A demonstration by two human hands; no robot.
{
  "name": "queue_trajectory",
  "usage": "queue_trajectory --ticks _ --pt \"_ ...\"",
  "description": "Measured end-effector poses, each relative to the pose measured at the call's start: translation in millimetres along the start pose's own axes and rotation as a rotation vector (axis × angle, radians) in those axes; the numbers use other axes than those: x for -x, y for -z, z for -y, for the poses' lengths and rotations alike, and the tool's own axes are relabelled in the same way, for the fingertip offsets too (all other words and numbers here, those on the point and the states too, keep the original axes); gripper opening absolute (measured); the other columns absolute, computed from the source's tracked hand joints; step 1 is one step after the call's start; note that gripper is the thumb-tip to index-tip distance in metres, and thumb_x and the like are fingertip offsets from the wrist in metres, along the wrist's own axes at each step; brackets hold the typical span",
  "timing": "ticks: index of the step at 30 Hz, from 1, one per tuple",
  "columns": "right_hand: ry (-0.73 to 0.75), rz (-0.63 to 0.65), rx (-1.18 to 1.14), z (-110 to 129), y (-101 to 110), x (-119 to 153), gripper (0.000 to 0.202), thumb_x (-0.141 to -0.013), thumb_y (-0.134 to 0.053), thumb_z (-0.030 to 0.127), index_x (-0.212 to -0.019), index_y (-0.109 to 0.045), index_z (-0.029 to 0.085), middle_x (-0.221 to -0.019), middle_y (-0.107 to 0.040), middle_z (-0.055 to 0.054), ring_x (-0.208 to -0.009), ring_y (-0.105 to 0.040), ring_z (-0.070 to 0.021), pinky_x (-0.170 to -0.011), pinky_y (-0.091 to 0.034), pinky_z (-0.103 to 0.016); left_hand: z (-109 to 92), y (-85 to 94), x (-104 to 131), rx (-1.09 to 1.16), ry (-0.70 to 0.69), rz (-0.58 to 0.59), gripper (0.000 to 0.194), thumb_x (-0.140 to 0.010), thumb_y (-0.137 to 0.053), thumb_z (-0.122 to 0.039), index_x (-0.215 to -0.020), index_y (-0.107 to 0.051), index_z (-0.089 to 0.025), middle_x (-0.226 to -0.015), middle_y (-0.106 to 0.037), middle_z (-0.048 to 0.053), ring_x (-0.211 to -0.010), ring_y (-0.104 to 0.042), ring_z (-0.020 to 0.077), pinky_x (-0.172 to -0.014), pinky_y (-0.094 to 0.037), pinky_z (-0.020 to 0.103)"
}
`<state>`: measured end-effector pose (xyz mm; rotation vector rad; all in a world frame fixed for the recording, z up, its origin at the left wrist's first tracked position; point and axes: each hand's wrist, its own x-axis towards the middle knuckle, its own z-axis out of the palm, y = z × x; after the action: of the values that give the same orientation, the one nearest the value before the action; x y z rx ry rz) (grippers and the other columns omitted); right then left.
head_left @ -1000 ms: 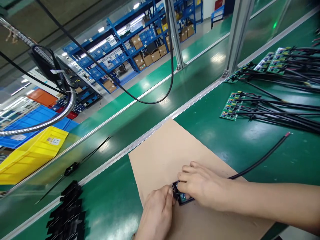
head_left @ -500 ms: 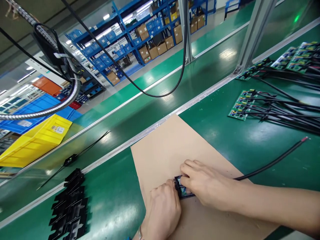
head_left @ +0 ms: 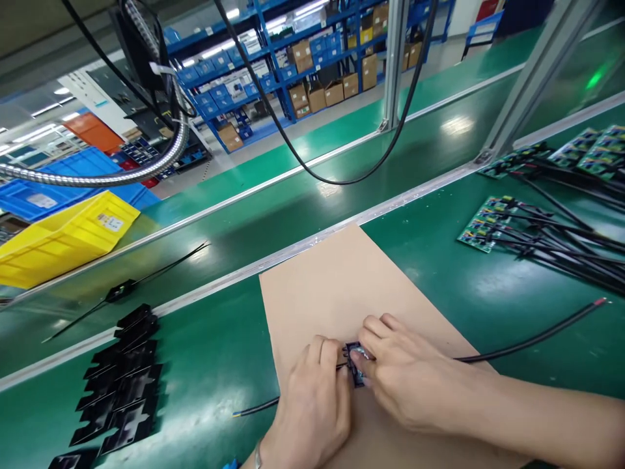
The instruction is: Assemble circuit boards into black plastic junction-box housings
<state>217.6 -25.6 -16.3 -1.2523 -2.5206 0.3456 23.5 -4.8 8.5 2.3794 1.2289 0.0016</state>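
A small black housing with a circuit board inside lies on the brown cardboard sheet. My right hand grips its right side, the thumb pressing over the board. Close against its left edge is my left hand, fingers bent together around a thin black cable that enters the housing. That cable's end sticks out left of my left hand. Another black cable runs out from behind my right hand towards the right and ends in a red tip.
Black plastic housings are laid out at the left. Circuit boards with black cables lie at the right. Beyond the metal rail is a cable with a small black box. A yellow bin stands at the far left.
The camera view has shifted and turned slightly. A cable end now shows left of my left hand. My right thumb lies further over the board, and both hands stay at the housing.
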Motion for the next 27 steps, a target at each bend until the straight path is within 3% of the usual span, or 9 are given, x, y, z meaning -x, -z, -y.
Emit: queue_trajectory --ticks 2,5,10,14,17,23,27 --pt "-0.048 0.009 -0.150 -8 6 2 0.019 -0.091 -0.047 0.026 -0.095 -0.063 0.016 -0.092 -0.047 -0.007 -0.093 -0.037 -0.0220 -0.080 -0.032 -0.039 8 2.1 2 0.101 -0.093 -0.013 0.021 -0.094 -0.034 -0.017 -0.111 -0.046 -0.020 -0.108 -0.050 0.007 -0.098 -0.048 0.0183 -0.088 -0.042 0.037" --pt "-0.081 0.003 -0.277 -20 11 2 0.012 -0.087 -0.052 0.020 -0.089 -0.064 0.021 -0.094 -0.046 -0.005 -0.096 -0.038 -0.0203 -0.080 -0.032 -0.035 18 4.1 3 0.121 -0.172 0.009 0.022 -0.094 -0.038 -0.017 -0.114 -0.046 -0.022 -0.112 -0.050 0.005 -0.102 -0.048 0.0169 -0.093 -0.041 0.035" --pt "-0.054 0.089 -0.204 -29 10 -4 0.006 -0.083 -0.064 0.025 -0.088 -0.065 0.025 -0.092 -0.047 -0.004 -0.094 -0.039 -0.0210 -0.076 -0.029 -0.035 23 6.3 -2 -0.053 -0.271 0.052 0.031 -0.093 -0.042 -0.016 -0.122 -0.046 -0.027 -0.119 -0.050 0.003 -0.102 -0.048 0.0184 -0.090 -0.043 0.038" --pt "-0.004 0.045 -0.065 -26 7 -7 0.010 -0.087 -0.060 0.024 -0.079 -0.059 0.018 -0.089 -0.046 -0.005 -0.090 -0.038 -0.0222 -0.075 -0.027 -0.036 17 11.5 -6 -0.280 -0.298 0.117 0.033 -0.095 -0.036 -0.008 -0.120 -0.048 -0.026 -0.116 -0.053 0.000 -0.091 -0.047 0.0193 -0.080 -0.046 0.039" --pt "0.031 0.013 -0.055 -22 3 -7 0.011 -0.087 -0.058 0.025 -0.079 -0.057 0.018 -0.090 -0.047 -0.005 -0.088 -0.038 -0.0218 -0.074 -0.026 -0.037 14 10.7 -8 -0.274 -0.332 0.136 0.032 -0.092 -0.041 -0.004 -0.119 -0.047 -0.021 -0.116 -0.053 0.002 -0.093 -0.047 0.0194 -0.080 -0.047 0.037" --pt "-0.103 -0.004 -0.197 -20 -1 -3 0.003 -0.082 -0.060 0.021 -0.084 -0.059 0.019 -0.090 -0.047 -0.004 -0.091 -0.040 -0.0205 -0.080 -0.027 -0.037 29 -5.0 -13 -0.047 -0.438 -0.097 0.024 -0.094 -0.043 -0.007 -0.112 -0.052 -0.020 -0.101 -0.057 0.001 -0.088 -0.050 0.0147 -0.078 -0.046 0.029" --pt "-0.102 0.020 -0.339 -27 3 -2 0.007 -0.083 -0.061 0.023 -0.090 -0.062 0.022 -0.095 -0.051 -0.002 -0.094 -0.042 -0.0183 -0.082 -0.031 -0.034 38 -4.0 -10 0.164 -0.326 -0.112 0.034 -0.093 -0.049 -0.013 -0.125 -0.045 -0.024 -0.111 -0.058 0.001 -0.100 -0.054 0.0105 -0.088 -0.046 0.024"
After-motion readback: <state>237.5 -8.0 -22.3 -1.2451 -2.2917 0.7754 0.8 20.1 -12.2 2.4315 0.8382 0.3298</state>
